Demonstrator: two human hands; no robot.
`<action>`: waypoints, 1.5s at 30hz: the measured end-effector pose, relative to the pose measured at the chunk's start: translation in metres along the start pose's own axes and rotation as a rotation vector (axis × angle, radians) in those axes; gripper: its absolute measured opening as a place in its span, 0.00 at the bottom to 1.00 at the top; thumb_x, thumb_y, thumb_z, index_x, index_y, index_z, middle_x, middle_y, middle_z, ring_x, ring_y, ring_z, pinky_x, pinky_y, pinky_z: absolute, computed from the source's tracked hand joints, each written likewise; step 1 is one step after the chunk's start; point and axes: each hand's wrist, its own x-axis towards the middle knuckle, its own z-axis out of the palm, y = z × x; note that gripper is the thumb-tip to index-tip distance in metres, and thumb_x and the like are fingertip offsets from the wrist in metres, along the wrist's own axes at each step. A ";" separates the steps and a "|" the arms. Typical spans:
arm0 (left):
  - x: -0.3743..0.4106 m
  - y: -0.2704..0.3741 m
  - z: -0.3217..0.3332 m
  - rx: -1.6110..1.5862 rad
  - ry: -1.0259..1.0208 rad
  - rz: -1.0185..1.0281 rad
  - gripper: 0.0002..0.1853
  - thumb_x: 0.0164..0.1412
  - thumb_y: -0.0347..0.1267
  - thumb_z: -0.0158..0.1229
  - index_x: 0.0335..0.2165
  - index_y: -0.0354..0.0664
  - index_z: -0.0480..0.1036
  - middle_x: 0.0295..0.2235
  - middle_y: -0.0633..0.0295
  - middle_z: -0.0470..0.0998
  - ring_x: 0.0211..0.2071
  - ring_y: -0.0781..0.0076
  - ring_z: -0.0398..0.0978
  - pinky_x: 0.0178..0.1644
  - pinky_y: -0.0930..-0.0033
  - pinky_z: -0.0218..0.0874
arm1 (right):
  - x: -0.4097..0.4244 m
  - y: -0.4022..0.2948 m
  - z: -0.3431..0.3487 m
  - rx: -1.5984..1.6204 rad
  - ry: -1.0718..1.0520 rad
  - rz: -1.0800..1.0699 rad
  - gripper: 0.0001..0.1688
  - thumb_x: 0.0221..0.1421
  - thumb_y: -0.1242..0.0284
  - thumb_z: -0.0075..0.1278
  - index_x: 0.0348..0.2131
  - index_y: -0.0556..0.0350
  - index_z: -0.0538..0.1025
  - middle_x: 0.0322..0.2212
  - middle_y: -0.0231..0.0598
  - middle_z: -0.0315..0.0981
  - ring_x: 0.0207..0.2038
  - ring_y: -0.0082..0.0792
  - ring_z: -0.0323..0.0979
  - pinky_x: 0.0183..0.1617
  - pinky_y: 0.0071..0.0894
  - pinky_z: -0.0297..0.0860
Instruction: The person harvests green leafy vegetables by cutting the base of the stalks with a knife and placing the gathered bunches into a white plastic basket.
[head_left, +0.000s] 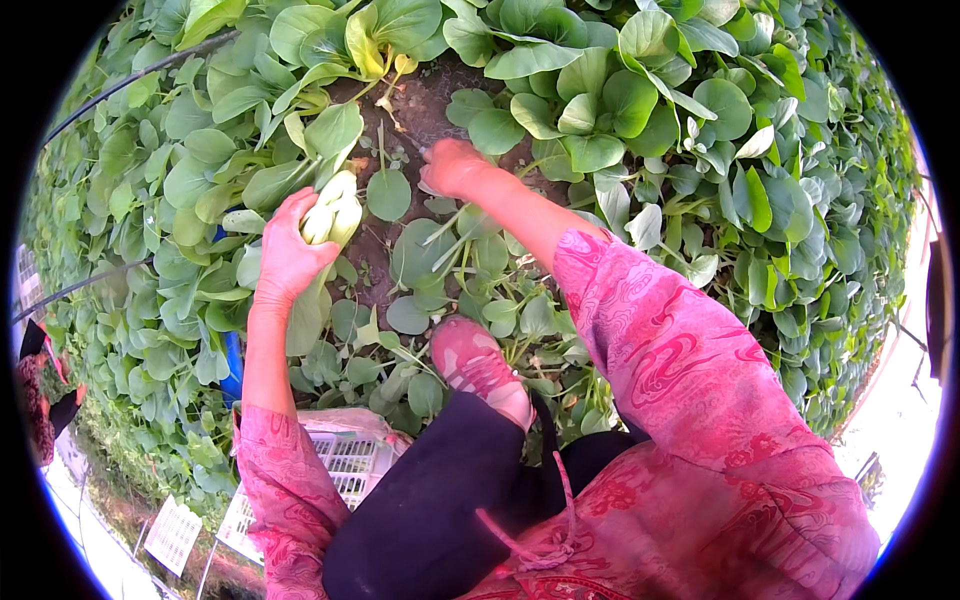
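My left hand (289, 244) is wrapped around a cut head of bok choy (335, 208). Its pale, bulging base faces up, and its leaves hang down below my fingers. To the right, my right hand (454, 169) is closed low over the bare soil (431, 97). From that fist a thin dark blade (409, 139) points up and left, apparently a small knife; its handle is hidden in my fingers. Just under the blade, a single round leaf (388, 195) lies on the ground. Loose leaves (424, 251) are strewn between my hands and my shoe.
Dense growing bok choy (592, 105) surrounds the soil patch. My pink shoe (480, 360) stands among fallen leaves. A white plastic crate (349, 457) is beside my left knee, near something blue (232, 367). Dark hoses or rods (135, 86) cross the left side; another person (41, 405) is at the far left.
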 end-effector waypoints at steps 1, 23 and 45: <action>-0.009 0.008 -0.010 -0.100 -0.017 -0.005 0.33 0.29 0.28 0.61 0.42 0.32 0.68 0.48 0.52 0.68 0.48 0.60 0.68 0.54 0.68 0.56 | -0.003 0.003 -0.007 0.027 0.000 -0.003 0.23 0.48 0.64 0.49 0.41 0.61 0.72 0.42 0.47 0.71 0.42 0.43 0.71 0.46 0.37 0.67; -0.195 0.172 -0.087 -1.447 -0.107 0.304 0.27 0.43 0.26 0.54 0.46 0.29 0.64 0.39 0.49 0.74 0.39 0.63 0.74 0.48 0.68 0.64 | -0.339 -0.018 -0.076 0.810 0.573 -0.560 0.20 0.39 0.73 0.59 0.34 0.60 0.69 0.24 0.31 0.67 0.23 0.23 0.66 0.26 0.22 0.65; -0.415 0.180 -0.142 -1.421 0.696 0.771 0.14 0.44 0.21 0.58 0.35 0.37 0.72 0.28 0.64 0.75 0.28 0.77 0.73 0.34 0.75 0.65 | -0.563 -0.154 0.005 0.466 0.379 -1.001 0.14 0.54 0.62 0.45 0.36 0.52 0.69 0.21 0.24 0.63 0.16 0.14 0.51 0.15 0.14 0.46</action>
